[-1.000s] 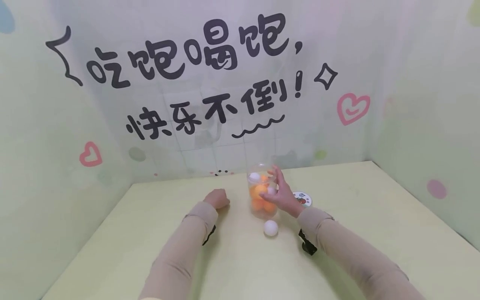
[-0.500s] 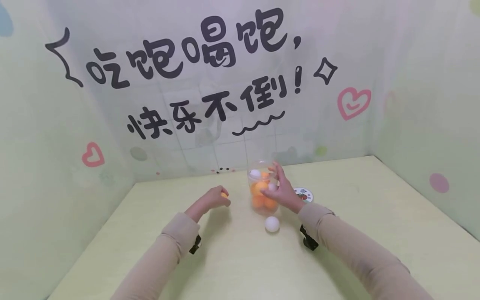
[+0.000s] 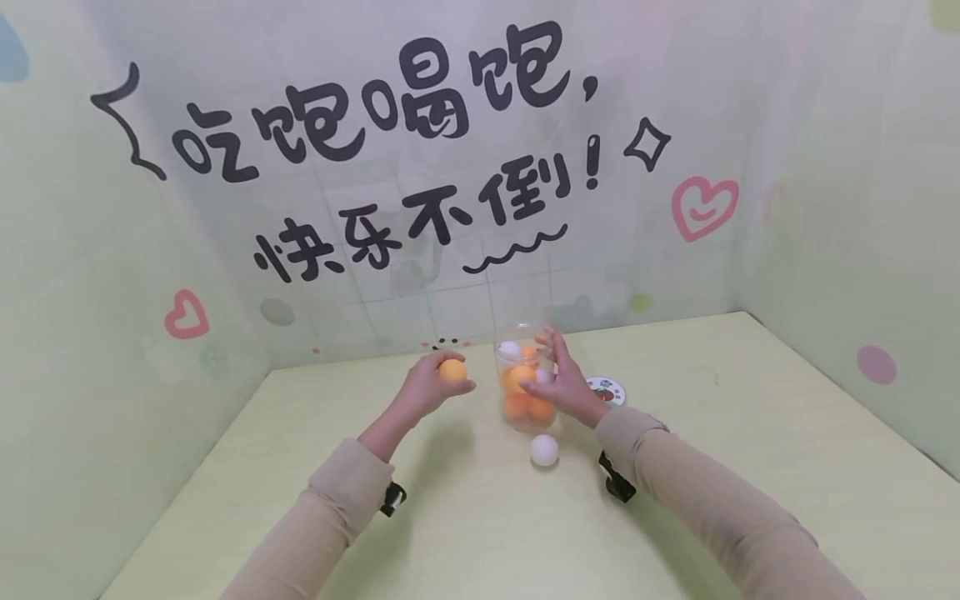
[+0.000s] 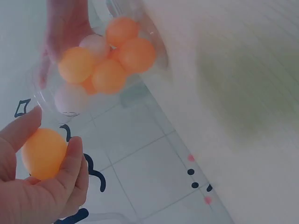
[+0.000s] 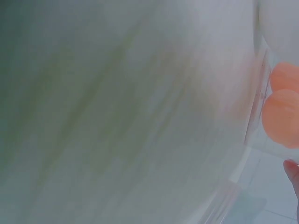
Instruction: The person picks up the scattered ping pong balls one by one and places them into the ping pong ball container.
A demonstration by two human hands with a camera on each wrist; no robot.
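Note:
My left hand (image 3: 422, 387) pinches an orange ping-pong ball (image 3: 453, 371) above the table, just left of a clear plastic jar (image 3: 498, 357). In the left wrist view, thumb and fingers curl round this ball (image 4: 44, 154), close to the jar's mouth. The jar stands upright and holds several orange balls (image 4: 109, 75) and a few white ones (image 4: 71, 98). My right hand (image 3: 567, 385) grips the jar from its right side, with the thumb across the front. In the right wrist view only a fingertip (image 5: 290, 168) shows beside the orange balls (image 5: 281, 116).
A loose white ball (image 3: 544, 450) lies on the table (image 3: 480, 533) just in front of the jar. Partly behind my right wrist is a round white disc (image 3: 609, 390) with a printed picture. A printed curtain wall (image 3: 412, 308) closes off the back and sides.
My left hand has lifted from the table and turned, bringing the orange ball into view near the jar's rim. The right hand keeps its grip on the jar.

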